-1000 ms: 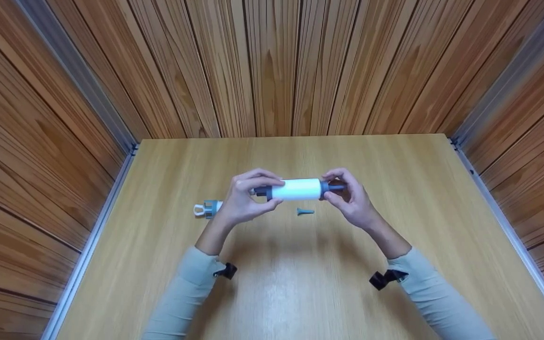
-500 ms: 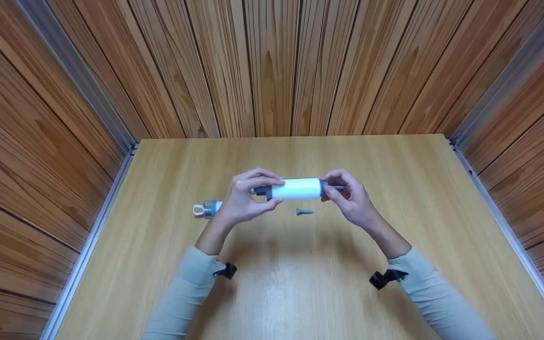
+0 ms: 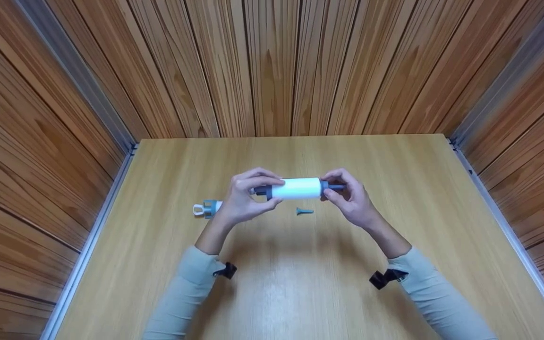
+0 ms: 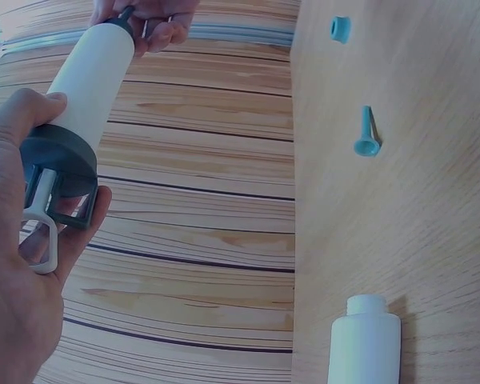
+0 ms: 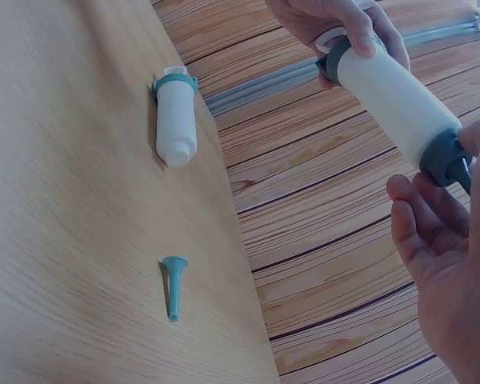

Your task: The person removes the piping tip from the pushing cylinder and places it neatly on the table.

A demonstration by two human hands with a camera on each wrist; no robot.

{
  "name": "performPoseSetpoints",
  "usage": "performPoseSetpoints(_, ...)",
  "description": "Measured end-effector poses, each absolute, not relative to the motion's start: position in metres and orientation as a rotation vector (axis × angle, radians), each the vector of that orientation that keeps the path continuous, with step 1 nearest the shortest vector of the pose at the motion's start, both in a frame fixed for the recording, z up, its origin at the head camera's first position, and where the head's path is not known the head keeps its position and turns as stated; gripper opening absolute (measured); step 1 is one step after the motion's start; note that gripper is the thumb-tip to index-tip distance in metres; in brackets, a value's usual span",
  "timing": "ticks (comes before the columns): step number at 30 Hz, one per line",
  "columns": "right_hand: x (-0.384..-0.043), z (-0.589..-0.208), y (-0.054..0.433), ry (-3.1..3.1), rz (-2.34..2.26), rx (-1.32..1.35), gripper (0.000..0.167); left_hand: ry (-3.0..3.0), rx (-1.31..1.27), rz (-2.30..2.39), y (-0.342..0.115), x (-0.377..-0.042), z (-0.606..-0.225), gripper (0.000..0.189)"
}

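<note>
A white icing syringe with dark grey-blue ends is held level above the table in the head view. My left hand grips its left end, thumb and fingers around the dark collar. A white pull ring sticks out there behind the palm. At the other end, my right hand has its thumb on the dark nozzle cap, with curled fingers close beneath. The slim nozzle tip points right. Below, a loose teal nozzle lies on the table.
A second white syringe with a teal collar lies on the table at the left, partly hidden by the left wrist in the head view. A small teal ring-shaped part lies beyond the loose nozzle. Wooden panels enclose the table.
My right thumb and fingers have shifted slightly around the nozzle cap, the thumb going up and then back down a little. The left hand and the syringe body stay in place.
</note>
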State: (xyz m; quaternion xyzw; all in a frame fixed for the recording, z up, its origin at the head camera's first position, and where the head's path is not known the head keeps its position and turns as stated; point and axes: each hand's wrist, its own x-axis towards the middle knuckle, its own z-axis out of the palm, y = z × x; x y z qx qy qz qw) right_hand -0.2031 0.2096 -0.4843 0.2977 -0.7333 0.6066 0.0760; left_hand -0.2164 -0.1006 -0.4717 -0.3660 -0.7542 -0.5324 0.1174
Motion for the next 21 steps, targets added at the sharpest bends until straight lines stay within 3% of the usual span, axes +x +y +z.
performPoseSetpoints(9,-0.2023,-0.4847,0.2094,-2.195,1.817,0.923,0.032,-2.191,-1.075,-1.544,-0.1011,-0.2166,-0.4734,0.031)
performPoseSetpoints(21,-0.2038,-0.485,0.2079,-2.218,1.801,0.864,0.025,-2.206,-1.076,-1.536,-0.1018,-0.2164,-0.4721,0.032)
